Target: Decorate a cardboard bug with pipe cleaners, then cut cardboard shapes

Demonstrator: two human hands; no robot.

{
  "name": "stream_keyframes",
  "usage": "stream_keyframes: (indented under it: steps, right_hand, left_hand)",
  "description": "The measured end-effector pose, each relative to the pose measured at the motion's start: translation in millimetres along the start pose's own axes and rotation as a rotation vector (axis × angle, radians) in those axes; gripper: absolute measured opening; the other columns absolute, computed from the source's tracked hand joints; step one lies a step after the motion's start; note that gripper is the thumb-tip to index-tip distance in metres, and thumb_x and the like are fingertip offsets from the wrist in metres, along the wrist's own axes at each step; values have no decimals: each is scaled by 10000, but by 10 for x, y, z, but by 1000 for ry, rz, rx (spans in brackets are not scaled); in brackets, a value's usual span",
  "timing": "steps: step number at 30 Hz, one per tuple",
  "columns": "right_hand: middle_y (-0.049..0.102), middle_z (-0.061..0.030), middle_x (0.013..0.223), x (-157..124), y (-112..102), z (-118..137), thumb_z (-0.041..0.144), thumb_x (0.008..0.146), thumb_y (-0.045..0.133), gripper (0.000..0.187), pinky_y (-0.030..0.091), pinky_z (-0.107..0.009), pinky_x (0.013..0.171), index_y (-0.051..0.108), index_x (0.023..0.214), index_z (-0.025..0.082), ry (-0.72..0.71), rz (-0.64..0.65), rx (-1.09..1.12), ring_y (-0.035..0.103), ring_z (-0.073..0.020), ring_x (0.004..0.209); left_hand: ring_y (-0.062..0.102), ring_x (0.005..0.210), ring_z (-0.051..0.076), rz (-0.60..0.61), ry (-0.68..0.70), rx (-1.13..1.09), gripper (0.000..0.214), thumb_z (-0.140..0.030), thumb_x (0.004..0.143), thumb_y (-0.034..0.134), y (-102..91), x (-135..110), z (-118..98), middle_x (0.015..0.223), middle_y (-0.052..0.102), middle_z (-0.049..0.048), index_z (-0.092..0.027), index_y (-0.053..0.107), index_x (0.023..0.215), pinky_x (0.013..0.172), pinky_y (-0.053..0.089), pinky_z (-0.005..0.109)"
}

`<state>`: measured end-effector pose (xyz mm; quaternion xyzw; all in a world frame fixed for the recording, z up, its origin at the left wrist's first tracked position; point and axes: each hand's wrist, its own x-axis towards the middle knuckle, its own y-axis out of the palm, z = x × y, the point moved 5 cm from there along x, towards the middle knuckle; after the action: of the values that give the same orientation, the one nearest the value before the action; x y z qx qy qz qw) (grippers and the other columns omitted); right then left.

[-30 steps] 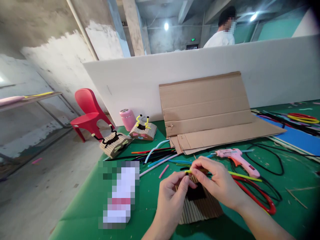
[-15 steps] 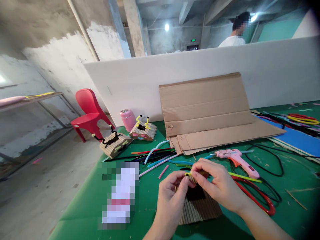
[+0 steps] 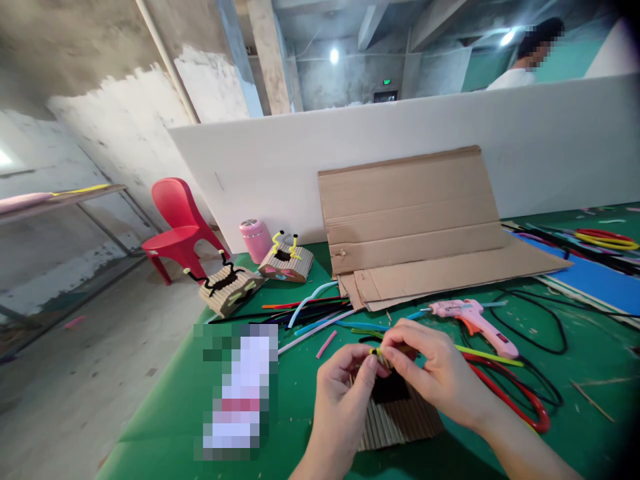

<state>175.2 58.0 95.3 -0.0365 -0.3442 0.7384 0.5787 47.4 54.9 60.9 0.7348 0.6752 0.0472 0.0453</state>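
Observation:
My left hand (image 3: 343, 390) and my right hand (image 3: 433, 370) meet over a small corrugated cardboard piece (image 3: 400, 421) with a black patch on the green table (image 3: 165, 413). Both hands pinch a thin yellow-green pipe cleaner (image 3: 487, 354) at its left end, just above the cardboard. The rest of the stem runs off to the right across the table. Fingers of both hands are closed in a pinch. A pink glue gun (image 3: 473, 319) lies just behind my right hand.
Loose coloured pipe cleaners (image 3: 320, 313) lie behind the hands, red and black loops (image 3: 525, 393) to the right. Two finished cardboard figures (image 3: 227, 287) and a pink cup (image 3: 255, 239) stand at the back left. Folded cardboard sheets (image 3: 415, 220) lean on a white board. A person stands beyond it.
My hands have barely shifted, still pinching the pipe cleaner over the cardboard. The person behind the white board has walked to the right.

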Motion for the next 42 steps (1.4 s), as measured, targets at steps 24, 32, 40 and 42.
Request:
stream_keyframes:
  steps: [24, 32, 40, 42]
  right_hand:
    - [523, -11, 730, -11, 4, 39, 205, 874, 431, 137, 366, -273, 612, 514, 766, 203, -22, -7, -142, 481, -151, 684]
    - [527, -2, 719, -4, -30, 56, 217, 874, 444, 148, 374, -262, 622, 527, 753, 194, -16, 29, -114, 496, -139, 683]
    - [522, -2, 699, 45, -51, 85, 229, 878, 441, 169, 369, -252, 593, 536, 743, 194, -36, 47, -130, 492, -134, 660]
    - [517, 3, 695, 48, -53, 88, 227, 877, 444, 166, 368, -249, 591, 535, 742, 194, -37, 55, -136, 490, -130, 658]
  left_hand:
    - [551, 597, 136, -108, 123, 166, 124, -238, 740, 565, -9, -5, -50, 621, 625, 17, -140, 633, 707, 587, 437, 230]
    - [562, 583, 104, -71, 39, -45, 88, -227, 709, 622, -12, 3, 27, 593, 628, -11, -149, 638, 673, 578, 445, 191]
    - [561, 590, 111, -60, 38, -65, 95, -231, 716, 617, 3, 7, 18, 600, 623, -5, -143, 629, 682, 583, 448, 206]
    - [560, 593, 114, -52, 44, -63, 104, -240, 720, 613, 3, 9, 23, 606, 623, -3, -144, 627, 684, 584, 447, 210]
